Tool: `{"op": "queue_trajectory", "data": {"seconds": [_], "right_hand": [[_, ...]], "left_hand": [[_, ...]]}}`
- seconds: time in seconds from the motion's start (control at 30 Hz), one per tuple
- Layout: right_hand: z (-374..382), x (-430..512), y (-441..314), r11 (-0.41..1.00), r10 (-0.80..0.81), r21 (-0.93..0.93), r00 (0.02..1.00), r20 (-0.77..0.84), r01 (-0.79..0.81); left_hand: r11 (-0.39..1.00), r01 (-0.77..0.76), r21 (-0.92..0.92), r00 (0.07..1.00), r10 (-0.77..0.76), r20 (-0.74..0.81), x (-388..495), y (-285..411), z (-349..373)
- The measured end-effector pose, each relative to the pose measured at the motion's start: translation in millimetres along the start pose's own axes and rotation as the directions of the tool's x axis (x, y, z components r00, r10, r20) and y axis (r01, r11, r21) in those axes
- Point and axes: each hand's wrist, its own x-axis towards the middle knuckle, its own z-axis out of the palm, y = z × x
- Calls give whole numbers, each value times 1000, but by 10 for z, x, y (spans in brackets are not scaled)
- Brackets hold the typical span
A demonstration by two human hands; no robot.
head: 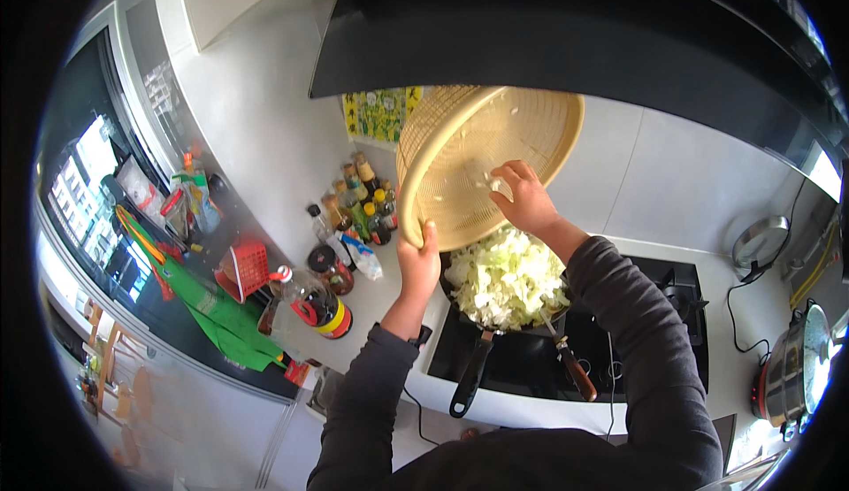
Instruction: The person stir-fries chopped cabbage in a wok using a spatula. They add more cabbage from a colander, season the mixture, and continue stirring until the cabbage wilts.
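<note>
My left hand (pixel 419 262) grips the rim of a beige plastic colander basket (pixel 530 129), thumb over the edge. The basket is tilted on its side, its mouth towards me, above the pan. My right hand (pixel 528 199) reaches into the basket, with a few pale cabbage pieces (pixel 492 183) between thumb and fingers. Small scraps cling to the basket's inner wall. Below, chopped cabbage (pixel 507 282) is heaped high in a frying pan on the cooktop. The pan's black handle (pixel 472 375) points towards me. A wooden-handled utensil (pixel 576 368) sticks out of the heap.
A black range hood (pixel 530 40) hangs low over the basket. Left of the black cooktop (pixel 517 365) stand a large sauce bottle (pixel 315 305), a dark-lidded jar (pixel 329 269) and several seasoning bottles (pixel 351 192). A steel pot (pixel 789 371) with a glass lid stands at the right.
</note>
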Motion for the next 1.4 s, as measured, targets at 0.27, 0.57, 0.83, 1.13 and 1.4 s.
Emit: {"op": "queue_trajectory", "data": {"seconds": [0.27,0.57,0.83,1.13,1.4], "right_hand": [[86,117,-39,997,74,-61,811,580,-48],[-32,847,-419,959,135,282,845,-518,19],[210,244,-639,940,-265,-46,811,522,337],[262,218,-636,939,-337,0,921,196,344],[110,-21,-182,983,9,-168,878,479,81]], "left_hand": [[973,192,-131,981,-193,3,-73,107,14],[911,264,-317,964,-234,128,-174,-68,21],[996,19,-90,997,-13,71,-129,50,-68],[997,6,-72,998,-2,66,-161,-34,-18],[998,65,-3,996,-64,63,-105,-28,-226]]}}
